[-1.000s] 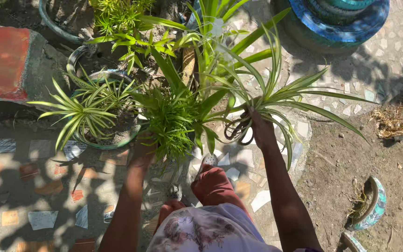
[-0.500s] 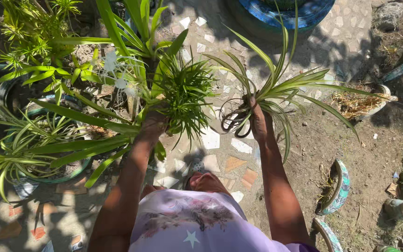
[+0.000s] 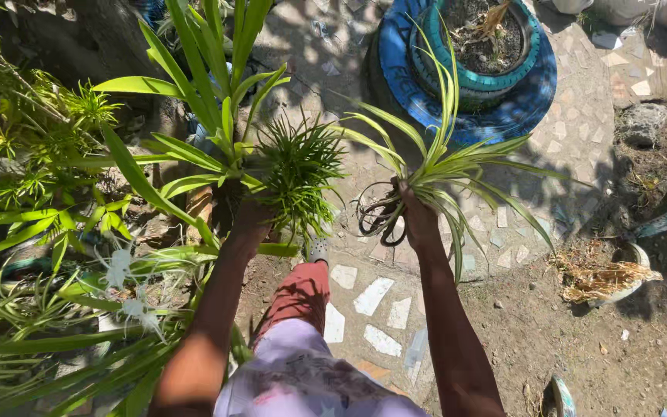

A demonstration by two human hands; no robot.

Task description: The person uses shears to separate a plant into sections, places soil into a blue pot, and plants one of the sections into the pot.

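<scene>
— Presently, what is being held, and by which hand?

— A small tuft of fine, spiky green leaves is gripped from below by the left hand, the fingers being closed about its base. A larger plantlet with long, pale-striped leaves is gripped by the right hand, whose fingers are wrapped tight around its crown; a tangle of dark roots is seen hanging at nine o'clock of that hand.

— Where are the two plants carried?

— Both are held up in the air, well apart from the ground, above a path of pale stone pieces. A blue painted tyre planter with a teal inner pot lies at one o'clock of the right hand; leafy green plants are crowded at nine o'clock of the left.

— Which step is judged to be in hand?

— It is judged a carrying step: both plants have been lifted bare-rooted and neither is set in soil

— What is called for by the next move?

— A steady grip is called for, it is thought, so that the loose roots are not torn or snagged
</scene>
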